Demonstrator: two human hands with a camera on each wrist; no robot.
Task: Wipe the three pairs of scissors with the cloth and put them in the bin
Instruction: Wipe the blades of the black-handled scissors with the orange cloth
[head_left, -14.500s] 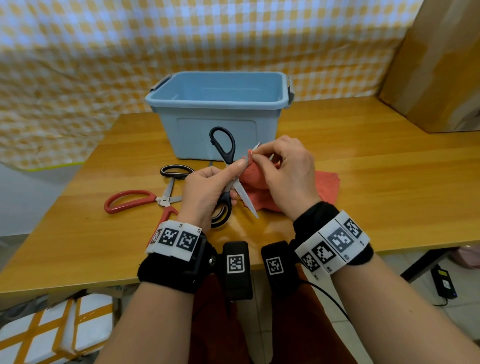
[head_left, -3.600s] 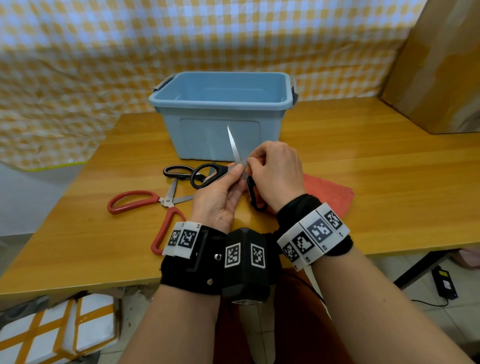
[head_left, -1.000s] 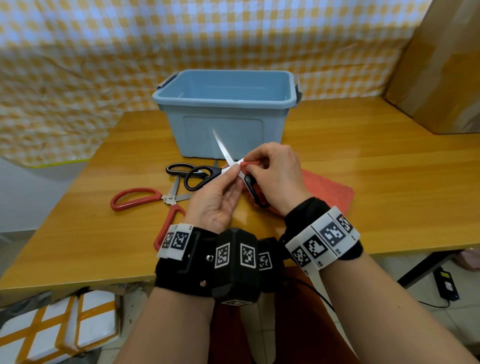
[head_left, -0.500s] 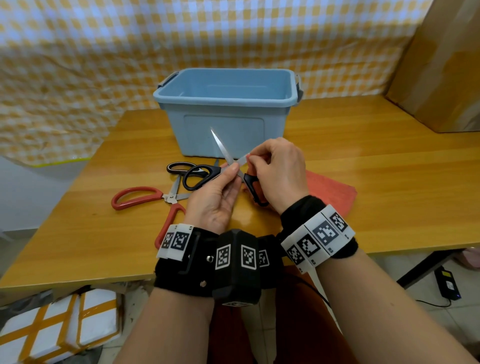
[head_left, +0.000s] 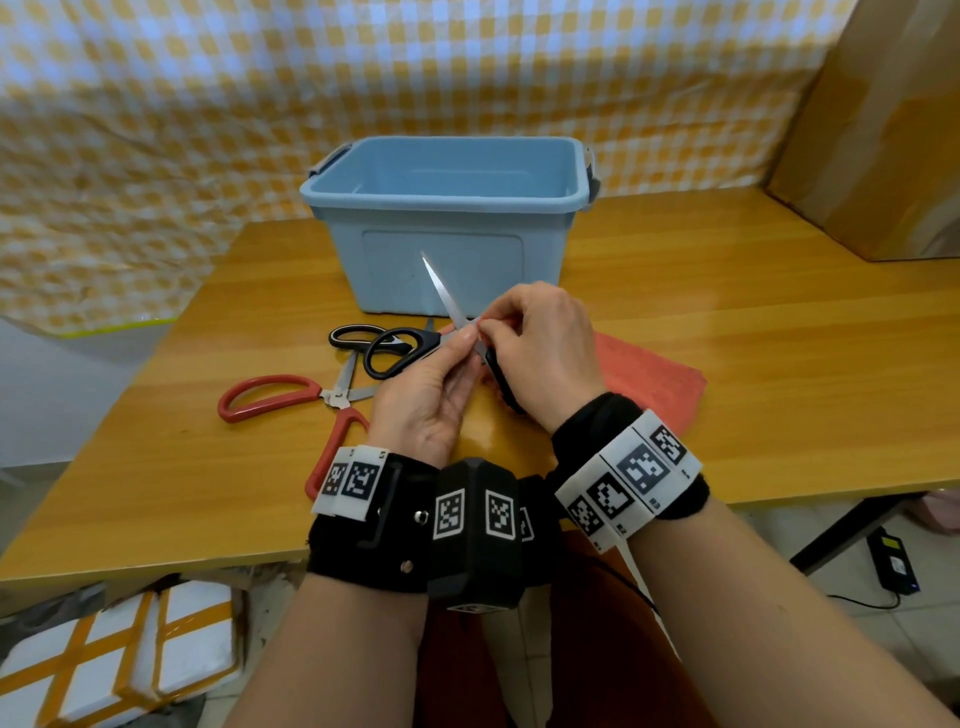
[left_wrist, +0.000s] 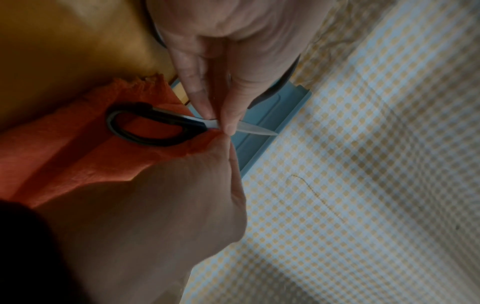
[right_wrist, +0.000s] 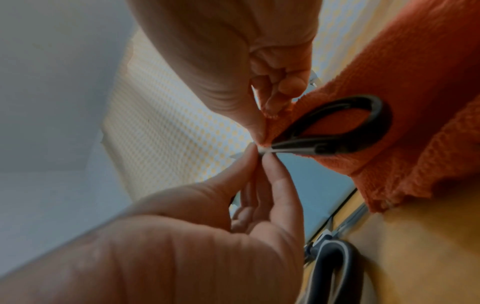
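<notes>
A pair of black-handled scissors (head_left: 395, 353) is held spread over the table, one blade pointing up towards the blue bin (head_left: 447, 260). My left hand (head_left: 460, 345) grips them at the pivot. My right hand (head_left: 493, 327) pinches a corner of the red cloth (head_left: 649, 379) around the other blade next to the pivot; the rest of the cloth lies on the table beneath. The left wrist view shows the handle loop (left_wrist: 192, 127) against the cloth (left_wrist: 64, 154). A second black pair (head_left: 348, 335) and a red-handled pair (head_left: 270, 397) lie to the left.
The bin stands open at the back centre of the wooden table (head_left: 727, 312). A large cardboard box (head_left: 883, 130) stands at the back right, a checked curtain behind. White boxes (head_left: 104, 665) sit on the floor at lower left.
Since 14.5 s ago the held scissors were turned, so a blade now points up instead of a handle. Over the last second the right fingers shifted slightly at the pivot.
</notes>
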